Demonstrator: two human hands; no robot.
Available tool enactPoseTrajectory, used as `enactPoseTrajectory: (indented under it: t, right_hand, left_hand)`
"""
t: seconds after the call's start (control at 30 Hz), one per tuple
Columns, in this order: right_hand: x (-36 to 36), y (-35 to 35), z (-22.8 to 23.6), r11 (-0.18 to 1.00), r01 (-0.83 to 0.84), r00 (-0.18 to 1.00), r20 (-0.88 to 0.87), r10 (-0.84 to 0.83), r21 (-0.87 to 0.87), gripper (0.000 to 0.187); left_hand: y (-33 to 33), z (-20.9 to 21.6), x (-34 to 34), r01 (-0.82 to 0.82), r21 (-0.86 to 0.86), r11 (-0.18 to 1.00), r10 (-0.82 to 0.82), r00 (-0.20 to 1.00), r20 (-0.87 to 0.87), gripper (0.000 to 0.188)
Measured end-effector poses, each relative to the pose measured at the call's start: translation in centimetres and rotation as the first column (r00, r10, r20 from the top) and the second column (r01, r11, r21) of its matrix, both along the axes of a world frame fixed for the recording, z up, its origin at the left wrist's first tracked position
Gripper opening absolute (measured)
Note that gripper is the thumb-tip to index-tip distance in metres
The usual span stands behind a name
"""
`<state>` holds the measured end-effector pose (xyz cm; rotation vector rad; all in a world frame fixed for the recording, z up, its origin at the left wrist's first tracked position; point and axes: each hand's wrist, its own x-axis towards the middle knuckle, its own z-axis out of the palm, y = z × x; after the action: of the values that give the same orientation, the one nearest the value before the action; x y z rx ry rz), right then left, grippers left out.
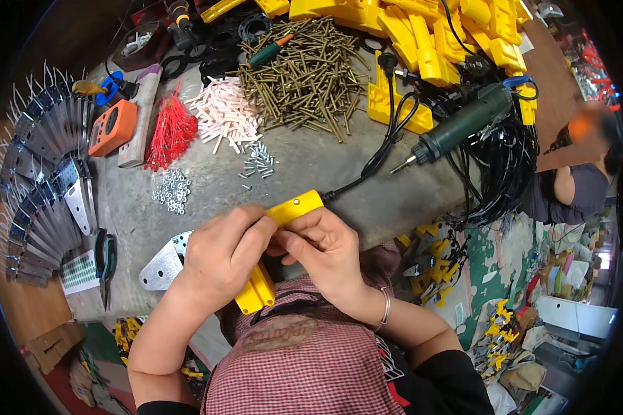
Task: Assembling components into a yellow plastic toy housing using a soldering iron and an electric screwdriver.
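My left hand (219,252) is wrapped over a yellow plastic tool housing (256,292) in front of my body. One end of the housing, with a screw in it, points up and right, and a black cord (353,183) leaves it there. A flat silver metal plate with holes (160,268) sticks out to the left from beneath my left hand. My right hand (323,257) is against the housing, thumb and fingers bent together in a pinch; whatever they hold is hidden.
Piles of long brass-coloured screws (311,76), white sleeves (226,111), red wired parts (171,135) and nuts (172,191) cover the bench. A green electric screwdriver (460,124) lies right, near yellow housings (426,41). Metal plates (45,228) and pliers (105,263) are left. Another person (574,187) sits far right.
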<state>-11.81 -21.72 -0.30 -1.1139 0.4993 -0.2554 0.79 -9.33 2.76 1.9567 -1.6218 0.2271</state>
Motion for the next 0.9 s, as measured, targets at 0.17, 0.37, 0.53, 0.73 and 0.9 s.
enactPoseTrajectory:
  t: [0.17,0.37,0.53,0.73,0.9]
  right_hand:
    - [0.2,1.4,-0.3,0.857,-0.031,0.999,-0.039,0.013,-0.515,0.012]
    - [-1.7,0.2,0.7,0.781,-0.291,0.948,-0.057,0.313,-0.553,0.025]
    - [-3.5,-8.2,1.3,0.71,0.348,0.934,0.16,-0.32,-0.612,0.024]
    - [-3.1,-17.7,0.7,0.287,0.433,0.755,0.17,-0.633,-0.854,0.064]
    - [0.3,-18.9,0.7,0.307,0.513,0.703,0.187,-0.686,-0.801,0.085]
  left_hand:
    - [-0.4,0.0,-0.2,0.044,-0.088,0.995,-0.04,0.998,0.043,0.032]
    - [-0.4,0.5,-0.2,0.05,-0.01,0.999,-0.05,0.999,0.015,0.032]
    - [0.1,0.4,-0.1,-0.007,0.057,0.998,0.006,1.0,0.013,0.028]
    - [-0.1,0.6,-0.3,-0.063,0.052,0.997,0.065,0.997,-0.036,0.032]
    - [0.0,-0.2,0.3,-0.024,-0.159,0.987,0.001,0.99,-0.141,0.026]
